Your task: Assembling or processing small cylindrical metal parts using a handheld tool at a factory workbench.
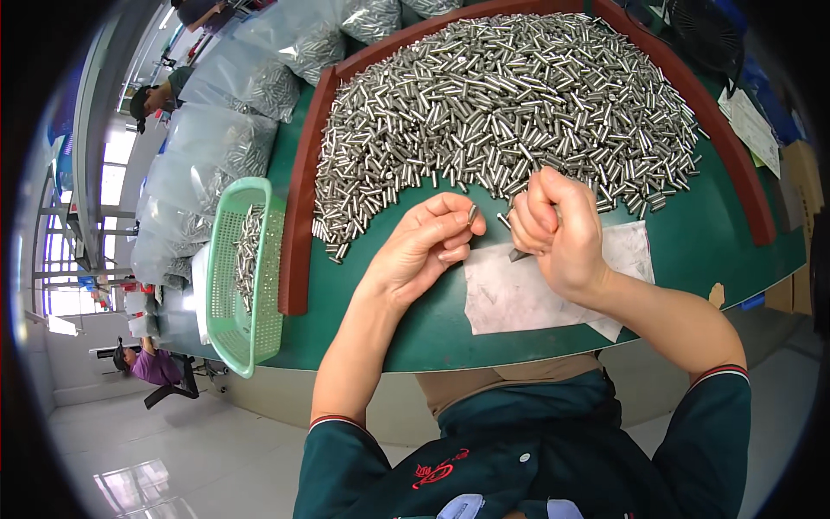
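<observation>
The dark green shirt (596,471) has red-and-white sleeve trim (719,370) and red chest embroidery (435,472).

**Bright windows (113,184) blaze left of the green table (424,339)!**

And what a glare it is, almost pure white, well off to the table's left, with dark bars crossing the panes. Over on that same side, here's the wall (78,372), pale and plain. A black chair (164,399) sits there too, well apart from the table. And look at the floor (233,458), light grey and glossy, running past the table's front edge, a white gleam (134,484) shining off it!
</observation>
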{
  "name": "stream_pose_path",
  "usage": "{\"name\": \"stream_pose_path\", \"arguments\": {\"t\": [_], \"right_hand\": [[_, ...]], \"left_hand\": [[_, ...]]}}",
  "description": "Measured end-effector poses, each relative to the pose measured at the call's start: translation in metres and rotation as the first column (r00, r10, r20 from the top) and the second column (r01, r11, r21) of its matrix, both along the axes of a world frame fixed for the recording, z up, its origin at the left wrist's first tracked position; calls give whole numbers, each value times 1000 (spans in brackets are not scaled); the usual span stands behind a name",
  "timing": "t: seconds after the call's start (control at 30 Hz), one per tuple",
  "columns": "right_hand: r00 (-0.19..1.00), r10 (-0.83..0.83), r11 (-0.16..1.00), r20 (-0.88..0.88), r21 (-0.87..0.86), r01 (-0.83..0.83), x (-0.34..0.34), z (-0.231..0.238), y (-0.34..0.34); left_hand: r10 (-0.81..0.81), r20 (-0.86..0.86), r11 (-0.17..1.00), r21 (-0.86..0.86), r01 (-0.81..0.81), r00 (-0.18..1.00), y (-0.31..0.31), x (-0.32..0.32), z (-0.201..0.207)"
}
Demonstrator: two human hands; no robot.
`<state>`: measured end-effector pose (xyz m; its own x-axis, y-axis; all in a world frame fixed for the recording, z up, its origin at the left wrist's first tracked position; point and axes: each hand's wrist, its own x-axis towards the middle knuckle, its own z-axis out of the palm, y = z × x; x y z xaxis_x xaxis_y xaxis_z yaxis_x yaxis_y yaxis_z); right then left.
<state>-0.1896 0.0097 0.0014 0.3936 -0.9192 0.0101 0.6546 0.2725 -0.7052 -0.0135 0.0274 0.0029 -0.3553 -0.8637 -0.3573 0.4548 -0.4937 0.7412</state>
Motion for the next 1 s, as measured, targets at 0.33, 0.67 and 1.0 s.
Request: {"name": "stream_pose_path", "arguments": {"t": [0.33,0.67,1.0], "right_hand": [[1000,7,1000,7,-4,-7,1,1,-2],[1000,0,1000,-4,3,0,1,0,-1],[999,3,1000,-37,8,-2,1,0,-2]], "left_hand": [[22,-62,1000,17,-21,998,-3,2,-5],[32,-1,999,15,-32,999,-3,3,1],[353,869,752,-484,448,347,6,-14,1]]}}
